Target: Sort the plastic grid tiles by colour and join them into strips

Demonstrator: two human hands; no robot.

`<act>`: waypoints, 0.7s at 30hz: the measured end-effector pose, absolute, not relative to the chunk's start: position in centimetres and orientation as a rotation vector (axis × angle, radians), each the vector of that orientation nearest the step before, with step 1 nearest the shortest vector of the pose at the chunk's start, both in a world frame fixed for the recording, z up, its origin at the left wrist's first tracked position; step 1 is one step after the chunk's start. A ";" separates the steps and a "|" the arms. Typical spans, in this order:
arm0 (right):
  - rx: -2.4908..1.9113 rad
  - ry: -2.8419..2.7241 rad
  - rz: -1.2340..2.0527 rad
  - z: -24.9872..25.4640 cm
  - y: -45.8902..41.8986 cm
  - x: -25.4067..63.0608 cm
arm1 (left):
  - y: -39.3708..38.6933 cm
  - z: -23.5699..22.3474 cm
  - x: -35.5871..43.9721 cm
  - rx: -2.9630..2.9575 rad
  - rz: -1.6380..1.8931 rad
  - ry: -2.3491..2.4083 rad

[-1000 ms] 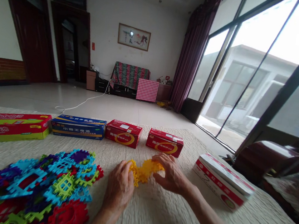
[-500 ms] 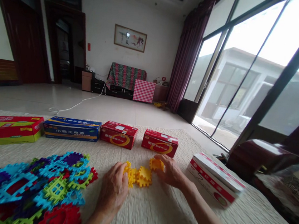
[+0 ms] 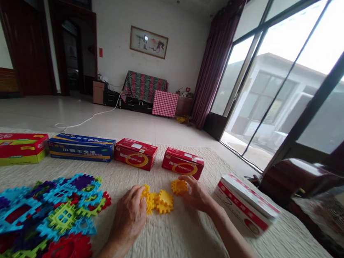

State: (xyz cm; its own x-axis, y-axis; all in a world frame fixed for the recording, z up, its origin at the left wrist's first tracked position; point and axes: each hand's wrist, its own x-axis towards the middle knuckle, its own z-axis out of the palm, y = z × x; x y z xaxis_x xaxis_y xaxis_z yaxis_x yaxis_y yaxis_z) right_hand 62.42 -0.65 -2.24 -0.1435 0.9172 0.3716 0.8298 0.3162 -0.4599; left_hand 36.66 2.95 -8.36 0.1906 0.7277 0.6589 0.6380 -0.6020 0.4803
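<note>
Low in the middle, my left hand (image 3: 131, 211) curls its fingers round the left end of a small cluster of yellow toothed building pieces (image 3: 150, 201). Against that cluster, on its right, lie more yellow pieces (image 3: 164, 202), stacked or overlapping. My right hand (image 3: 195, 194) pinches a separate yellow building piece (image 3: 179, 186), slightly farther back and apart from the others. Part of each held piece is hidden by fingers. To the left spreads a heap of interlocking plastic pieces in blue, purple, green and red, with a green window piece (image 3: 62, 217) on top.
A row of boxes stands behind: a red-and-green box (image 3: 8, 149), a blue box (image 3: 81, 148), and two red boxes (image 3: 134, 154) (image 3: 183, 162). A white-and-red box (image 3: 245, 205) sits right of my right arm. Everything rests on a cream ribbed cover (image 3: 158, 247).
The view has shifted slightly. The yellow piece in my right hand has tilted a little and shows more of its side; my left hand stays at the cluster.
</note>
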 end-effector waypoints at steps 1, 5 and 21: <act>-1.551 -2.007 0.187 -2.3 -0.6 62.2 | 3.0 -8.4 36.6 2.346 1.395 1.347; -1.597 -2.018 0.129 -2.4 -0.3 61.7 | 3.0 -8.3 36.5 2.337 1.385 1.350; -1.653 -2.035 0.100 -2.8 0.8 62.1 | 3.0 -8.4 36.5 2.378 1.355 1.361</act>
State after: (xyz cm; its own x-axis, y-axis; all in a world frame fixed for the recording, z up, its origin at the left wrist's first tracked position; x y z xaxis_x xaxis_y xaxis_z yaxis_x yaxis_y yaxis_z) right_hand 62.10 0.78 -2.83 -0.1270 0.9322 0.3390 0.8946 0.2553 -0.3668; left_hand 36.53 2.96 -8.41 0.2120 0.7289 0.6510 0.6540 -0.6008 0.4597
